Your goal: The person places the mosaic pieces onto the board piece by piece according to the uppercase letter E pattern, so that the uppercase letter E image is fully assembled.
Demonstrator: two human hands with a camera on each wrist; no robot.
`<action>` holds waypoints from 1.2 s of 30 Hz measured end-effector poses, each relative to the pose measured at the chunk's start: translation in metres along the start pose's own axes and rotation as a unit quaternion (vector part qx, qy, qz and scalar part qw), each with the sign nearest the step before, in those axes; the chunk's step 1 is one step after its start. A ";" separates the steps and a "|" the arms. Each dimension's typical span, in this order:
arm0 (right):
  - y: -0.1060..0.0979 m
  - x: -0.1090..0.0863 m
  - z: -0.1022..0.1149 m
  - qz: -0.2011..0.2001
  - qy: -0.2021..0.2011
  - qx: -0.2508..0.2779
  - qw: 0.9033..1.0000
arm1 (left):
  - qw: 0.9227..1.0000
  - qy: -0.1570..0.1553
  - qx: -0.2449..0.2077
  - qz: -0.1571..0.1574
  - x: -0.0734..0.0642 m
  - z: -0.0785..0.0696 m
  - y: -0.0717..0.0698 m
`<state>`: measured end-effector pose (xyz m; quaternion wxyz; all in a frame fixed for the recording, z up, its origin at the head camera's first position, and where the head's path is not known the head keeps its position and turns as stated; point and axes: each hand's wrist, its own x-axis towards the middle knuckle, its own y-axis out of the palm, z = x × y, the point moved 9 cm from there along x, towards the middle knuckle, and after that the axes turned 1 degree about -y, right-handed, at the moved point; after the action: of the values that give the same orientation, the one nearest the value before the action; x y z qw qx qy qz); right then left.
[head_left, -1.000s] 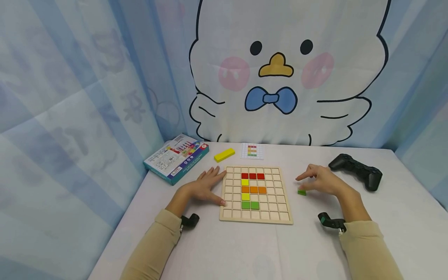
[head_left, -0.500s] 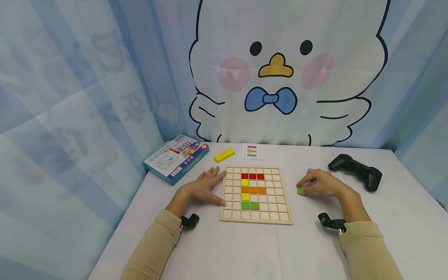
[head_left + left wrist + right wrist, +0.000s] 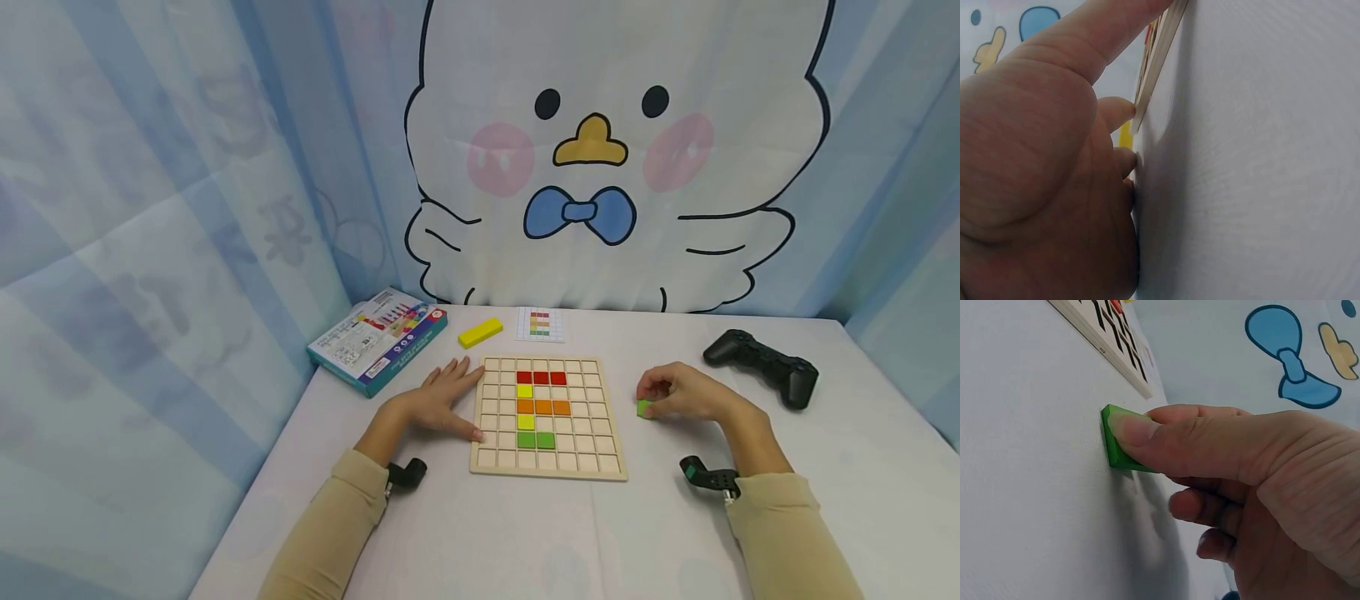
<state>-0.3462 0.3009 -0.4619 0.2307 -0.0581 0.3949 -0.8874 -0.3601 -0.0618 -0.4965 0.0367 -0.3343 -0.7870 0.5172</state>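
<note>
A wooden grid board [image 3: 549, 476] lies in the middle of the table in the head view. Its cells hold three red tiles [image 3: 542, 378], two yellow tiles [image 3: 526, 422], three orange tiles [image 3: 543, 407] and two green tiles [image 3: 536, 440]. My left hand [image 3: 438, 402] rests along the board's left edge, fingers spread, with thumb and index finger at the rim. To the right of the board, my right hand [image 3: 686, 392] pinches a small green block [image 3: 1124, 447] between thumb and fingers, close over the table. Its other fingers curl loosely below in the right wrist view.
A teal and white box [image 3: 377, 340] lies at the back left, beside a yellow bar-shaped block [image 3: 481, 332]. Behind the board is a pattern card [image 3: 540, 325] with a coloured grid. A black game controller [image 3: 762, 367] sits at the back right, past my right hand.
My right thumb and fingers have closed on the green block, which was lying on the table by the fingertips. The left hand and the board have stayed put.
</note>
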 end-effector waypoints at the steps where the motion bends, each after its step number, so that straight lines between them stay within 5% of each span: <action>1: 0.001 0.000 0.001 0.004 -0.001 0.006 1.000 | 1.000 0.000 0.001 0.000 0.000 0.000 0.000; 12: 0.004 0.005 0.018 0.016 -0.001 0.029 0.999 | 1.000 -0.002 0.000 0.001 0.000 0.001 0.000; 23: 0.027 0.021 0.056 0.034 -0.053 0.080 0.995 | 1.000 -0.001 0.000 -0.001 0.000 0.001 0.000; 36: 0.053 0.028 0.086 0.063 -0.075 0.043 0.994 | 1.000 -0.002 -0.002 0.001 0.000 0.001 0.000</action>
<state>-0.3275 0.1989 -0.4444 0.3168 -0.0893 0.3411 -0.8805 -0.3607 -0.0625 -0.4970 0.0340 -0.3337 -0.7879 0.5165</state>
